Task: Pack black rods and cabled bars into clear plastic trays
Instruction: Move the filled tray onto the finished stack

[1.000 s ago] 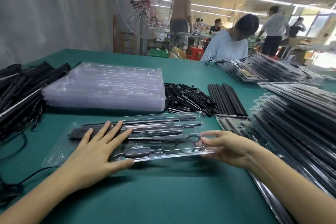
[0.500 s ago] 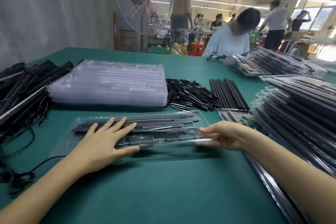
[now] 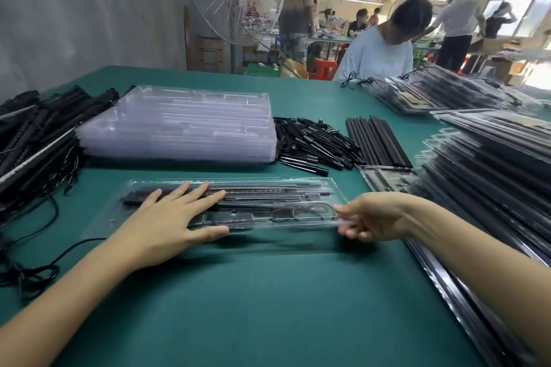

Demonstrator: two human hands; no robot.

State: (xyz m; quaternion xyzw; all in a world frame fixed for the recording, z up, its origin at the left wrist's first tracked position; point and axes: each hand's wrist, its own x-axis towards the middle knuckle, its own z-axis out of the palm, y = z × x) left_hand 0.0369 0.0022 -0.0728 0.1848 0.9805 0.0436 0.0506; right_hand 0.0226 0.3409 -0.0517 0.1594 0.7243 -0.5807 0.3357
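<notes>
Nothing reads clearly; the shorts [image 3: 293, 45] perhaps carry blurred lettering.

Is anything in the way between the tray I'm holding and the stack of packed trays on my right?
Yes: a single packed tray lies flat between the held tray and the stack; probably lift over it.

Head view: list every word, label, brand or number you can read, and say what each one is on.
No text here can be read.
The shorts of the person standing at the back: dark printed letters, too blurred to read.
The brown cards in the packed trays at the far right: no legible print.
The clear tray in front: no label visible.
</notes>
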